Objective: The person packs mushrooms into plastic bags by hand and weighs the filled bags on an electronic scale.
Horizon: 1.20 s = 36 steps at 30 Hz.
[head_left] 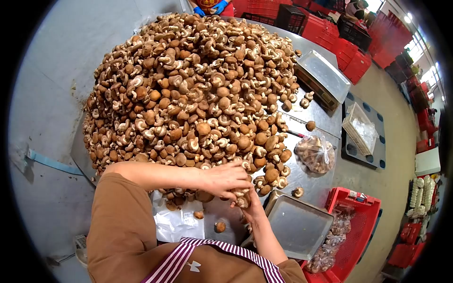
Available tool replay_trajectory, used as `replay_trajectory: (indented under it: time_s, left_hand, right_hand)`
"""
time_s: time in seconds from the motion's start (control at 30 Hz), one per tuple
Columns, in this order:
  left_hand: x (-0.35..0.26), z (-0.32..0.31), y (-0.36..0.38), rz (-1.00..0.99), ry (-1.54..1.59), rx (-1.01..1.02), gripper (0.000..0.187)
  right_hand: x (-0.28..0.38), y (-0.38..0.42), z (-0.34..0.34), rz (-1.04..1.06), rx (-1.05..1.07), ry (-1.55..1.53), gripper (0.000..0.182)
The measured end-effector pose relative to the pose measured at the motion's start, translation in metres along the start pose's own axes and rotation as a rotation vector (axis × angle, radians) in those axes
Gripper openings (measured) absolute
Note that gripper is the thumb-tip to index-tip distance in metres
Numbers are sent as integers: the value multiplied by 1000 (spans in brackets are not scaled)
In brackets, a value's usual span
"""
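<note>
A great heap of brown-capped shiitake mushrooms (188,94) covers most of the metal table. In front of it my left hand (227,179) reaches across from the left, its fingers curled over several shiitake mushrooms (242,198). My right hand (255,210) closes round the same mushrooms from the right and below, so both hands meet on them. The palms and part of the mushrooms are hidden. Just right of my hands stands a scale with a square metal tray (302,226). White plastic bags (179,221) lie under my left forearm, with a few loose mushrooms nearby.
A tied clear bag of mushrooms (315,153) lies on the table's right side. A red crate (373,207) at lower right holds several filled bags. Another scale (324,75) stands at back right. Across the heap is a person with blue gloves (219,7). Red crates (321,35) are stacked beyond.
</note>
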<state>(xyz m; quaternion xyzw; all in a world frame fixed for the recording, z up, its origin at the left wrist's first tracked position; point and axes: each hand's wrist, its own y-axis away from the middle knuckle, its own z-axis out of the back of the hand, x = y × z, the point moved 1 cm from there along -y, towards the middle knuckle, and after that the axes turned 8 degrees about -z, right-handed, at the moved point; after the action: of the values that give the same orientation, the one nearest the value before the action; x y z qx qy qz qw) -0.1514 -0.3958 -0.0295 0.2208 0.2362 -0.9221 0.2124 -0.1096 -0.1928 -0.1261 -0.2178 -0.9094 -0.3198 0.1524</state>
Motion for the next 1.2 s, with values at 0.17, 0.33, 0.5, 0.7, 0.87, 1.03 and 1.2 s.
replay_trajectory:
  time_s: [0.17,0.33,0.5,0.7,0.87,1.03,1.2]
  left_hand:
    - [33,39,-22,321,304,33,61]
    - [150,142,-29,939,-671,-32,60]
    - [201,121,23,932,-823,-182,48]
    - [178,118,34,981,-440,-484,30]
    - [212,128,17,1094,-581,-436,37]
    - [246,124,-1,1299,-655,-255,36]
    - [243,116,26,1085,-596,-703,42]
  right_hand:
    - [7,11,-13,-48,78,62,57]
    - [-1,19,-6,-69,89,49,51]
    - [1,27,-5,-82,84,51,47]
    - [-4,25,-2,-111,137,36,48]
    - [-7,20,-10,-117,163,43,48]
    - [-5,22,-19,-117,137,44,47]
    - [-8,33,-3,-104,122,19,48]
